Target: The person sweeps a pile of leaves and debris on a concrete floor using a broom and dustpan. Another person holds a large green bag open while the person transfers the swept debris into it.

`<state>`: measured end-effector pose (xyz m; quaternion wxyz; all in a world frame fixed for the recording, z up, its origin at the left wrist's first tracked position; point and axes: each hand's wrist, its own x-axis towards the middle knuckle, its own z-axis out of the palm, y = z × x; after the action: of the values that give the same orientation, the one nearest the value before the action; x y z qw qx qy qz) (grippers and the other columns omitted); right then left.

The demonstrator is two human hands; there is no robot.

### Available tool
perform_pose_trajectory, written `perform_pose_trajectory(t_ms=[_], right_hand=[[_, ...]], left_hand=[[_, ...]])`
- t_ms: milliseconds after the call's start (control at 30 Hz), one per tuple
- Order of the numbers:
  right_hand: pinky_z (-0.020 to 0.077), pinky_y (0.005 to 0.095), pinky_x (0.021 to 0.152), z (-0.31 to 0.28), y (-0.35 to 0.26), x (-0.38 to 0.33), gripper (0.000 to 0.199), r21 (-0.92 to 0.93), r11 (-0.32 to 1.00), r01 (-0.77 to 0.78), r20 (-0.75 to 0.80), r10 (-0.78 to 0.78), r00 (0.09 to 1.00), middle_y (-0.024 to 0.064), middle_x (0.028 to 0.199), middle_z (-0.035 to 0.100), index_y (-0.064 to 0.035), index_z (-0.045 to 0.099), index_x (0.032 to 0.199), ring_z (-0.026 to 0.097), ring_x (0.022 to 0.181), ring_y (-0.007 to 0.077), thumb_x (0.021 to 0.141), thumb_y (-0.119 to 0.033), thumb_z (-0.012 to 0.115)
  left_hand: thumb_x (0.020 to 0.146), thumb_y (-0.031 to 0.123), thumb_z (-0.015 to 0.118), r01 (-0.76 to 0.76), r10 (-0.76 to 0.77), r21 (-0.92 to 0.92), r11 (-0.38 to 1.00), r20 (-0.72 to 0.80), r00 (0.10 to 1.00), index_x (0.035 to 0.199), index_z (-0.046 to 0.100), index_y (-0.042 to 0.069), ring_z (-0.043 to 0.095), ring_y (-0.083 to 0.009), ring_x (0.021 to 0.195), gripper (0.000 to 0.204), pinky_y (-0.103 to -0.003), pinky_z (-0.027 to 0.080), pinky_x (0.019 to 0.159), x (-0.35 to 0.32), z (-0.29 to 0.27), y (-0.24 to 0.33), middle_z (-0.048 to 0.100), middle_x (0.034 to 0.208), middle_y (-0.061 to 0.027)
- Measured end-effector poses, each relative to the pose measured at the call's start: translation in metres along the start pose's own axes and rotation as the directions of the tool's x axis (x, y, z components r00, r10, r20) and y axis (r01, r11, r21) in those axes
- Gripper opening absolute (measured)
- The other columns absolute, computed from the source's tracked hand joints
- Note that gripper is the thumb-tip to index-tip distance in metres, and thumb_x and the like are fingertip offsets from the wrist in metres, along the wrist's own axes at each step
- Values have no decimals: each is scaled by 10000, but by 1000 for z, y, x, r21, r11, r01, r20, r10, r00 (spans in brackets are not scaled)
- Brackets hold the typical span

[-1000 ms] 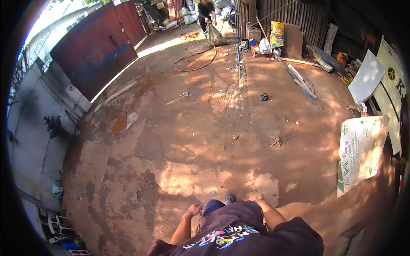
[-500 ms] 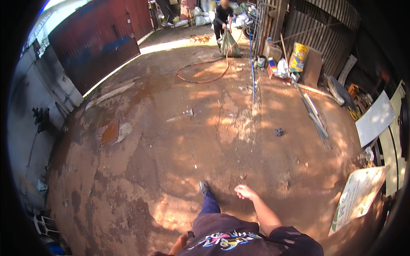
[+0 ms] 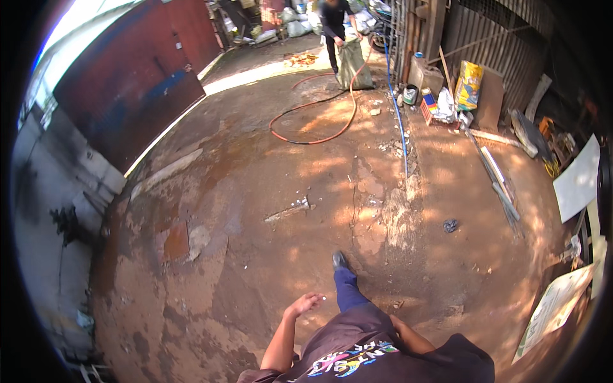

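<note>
Presently, your left hand (image 3: 306,302) is loosely open, nothing yet taken up; your right hand, hidden, cannot be judged; ahead, a co-worker (image 3: 333,24) holds a grounded sack (image 3: 352,67).

White light is glaring at the top left, spotty shade is covering the ground (image 3: 287,236), and the wall (image 3: 57,179) is bending.

The trousers (image 3: 351,292) look matt cloth, the ground (image 3: 287,242) rough

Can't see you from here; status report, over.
Left hand open, empty; right hand hidden. Sack ahead, held by another person. Hose looped on ground, nearer.
</note>
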<state>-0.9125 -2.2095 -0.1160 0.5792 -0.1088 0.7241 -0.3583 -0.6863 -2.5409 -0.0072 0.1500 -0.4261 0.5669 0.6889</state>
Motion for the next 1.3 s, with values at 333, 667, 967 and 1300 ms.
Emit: perform_pose_trajectory(t_ms=[333,667,967,1300], right_hand=[[480,323,694,-53,-208,295,179,-379,924,-52,58,80,995,54,794,653,-78,681,925,600,716,185,878,-170,534],[437,242,513,-93,-702,447,152,66,890,450,-1,-451,892,5,723,577,-68,591,965,542,606,90,933,-187,502],[462,261,518,-129,-857,659,241,-174,982,79,175,-48,983,-2,732,610,-105,620,1021,560,603,97,914,-298,522],[431,249,460,-270,-1049,839,174,-97,995,37,-184,-55,981,11,728,603,-97,608,946,545,567,91,871,-244,554]], left_hand=[[933,332,465,23,1,56,998,-390,921,1102,602,107,633,-208,813,313,-342,469,611,216,-265,154,652,1015,-55],[875,325,528,275,-246,258,926,-138,959,1064,654,66,624,-191,872,345,-333,488,698,339,-325,194,670,988,-83],[877,343,507,329,-312,195,924,-112,943,1084,650,79,593,-255,1001,365,-385,482,782,528,-495,362,627,1094,-130],[889,308,489,-198,252,314,928,-139,958,991,639,75,606,-169,755,295,-319,480,646,768,-712,750,650,841,-72]])
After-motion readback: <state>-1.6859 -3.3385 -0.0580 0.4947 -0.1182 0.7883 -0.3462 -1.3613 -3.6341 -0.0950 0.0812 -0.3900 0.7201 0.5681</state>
